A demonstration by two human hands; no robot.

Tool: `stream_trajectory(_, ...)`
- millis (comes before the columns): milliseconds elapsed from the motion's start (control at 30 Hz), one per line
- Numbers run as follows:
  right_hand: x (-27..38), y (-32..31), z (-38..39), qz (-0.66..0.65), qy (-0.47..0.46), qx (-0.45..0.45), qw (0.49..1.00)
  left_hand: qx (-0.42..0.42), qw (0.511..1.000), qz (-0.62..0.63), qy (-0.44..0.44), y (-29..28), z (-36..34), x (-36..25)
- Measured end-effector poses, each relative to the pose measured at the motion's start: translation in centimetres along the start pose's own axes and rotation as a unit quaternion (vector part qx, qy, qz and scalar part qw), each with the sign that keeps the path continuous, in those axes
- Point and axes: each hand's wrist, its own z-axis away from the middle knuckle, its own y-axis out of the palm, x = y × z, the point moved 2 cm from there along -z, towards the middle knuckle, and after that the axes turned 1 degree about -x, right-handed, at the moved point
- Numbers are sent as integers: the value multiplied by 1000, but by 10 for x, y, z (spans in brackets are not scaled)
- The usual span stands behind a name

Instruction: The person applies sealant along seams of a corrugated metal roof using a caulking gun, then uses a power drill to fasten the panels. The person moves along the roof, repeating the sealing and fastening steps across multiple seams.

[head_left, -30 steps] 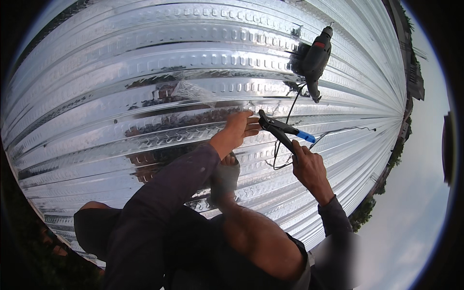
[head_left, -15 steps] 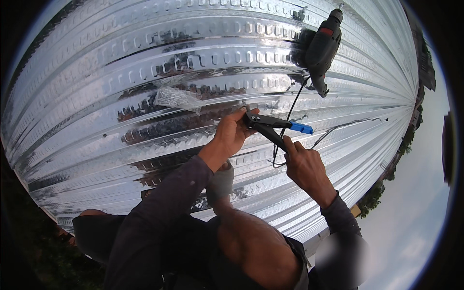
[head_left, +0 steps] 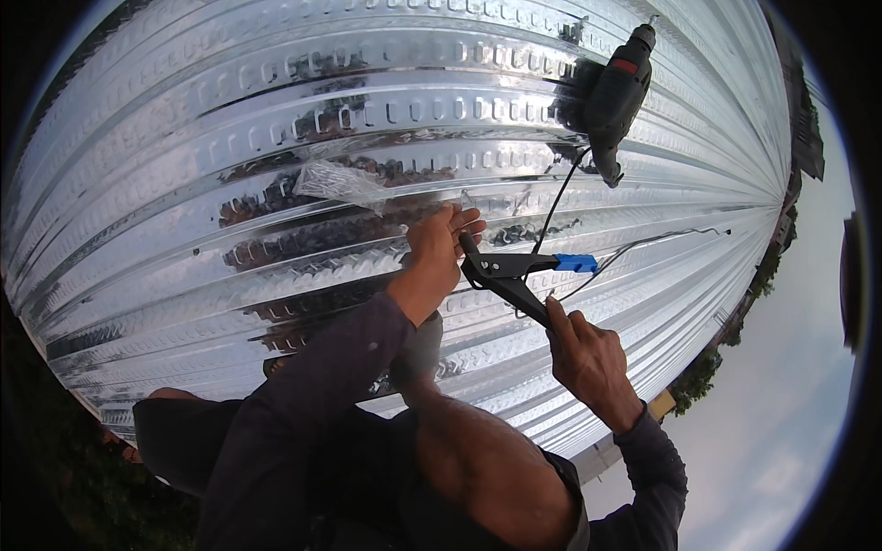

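In my right hand (head_left: 591, 361) is a hand riveter (head_left: 501, 266), gripped near the end of its lower black handle. Its other handle ends in a blue grip and stands spread apart from the first. My left hand (head_left: 436, 250) is beside the riveter's nose, with the fingers apart. Whether a small rivet lies between those fingertips is too small to tell. Just beyond the left hand, a clear plastic bag (head_left: 340, 182) of thin pieces lies on the ribbed metal sheet (head_left: 386, 78).
A dark corded drill (head_left: 616, 101) lies at the far right on the sheet, its black cable (head_left: 560, 193) trailing back under the riveter. My bent knee (head_left: 487, 468) is close below my hands. Past the sheet's right edge are trees (head_left: 698, 381) and sky.
The riveter has moved slightly down and nearer, and its nose has come away from my left fingers' hold. My right hand has shifted down with the handle. Drill and bag stay put.
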Motion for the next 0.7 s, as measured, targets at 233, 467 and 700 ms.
stream_trajectory(233, 0, -36, -22, -463, 305, 124, 823, 13, 983, -139, 118, -15, 23, 22)
stream_trajectory(467, 7, 13, -32, -646, 412, 51, 640, 152, 954, -257, 16, -11, 29, 2)
stream_trajectory(700, 54, 52, -29, -696, 404, -34, 592, 204, 908, -366, 19, -26, 42, -24)
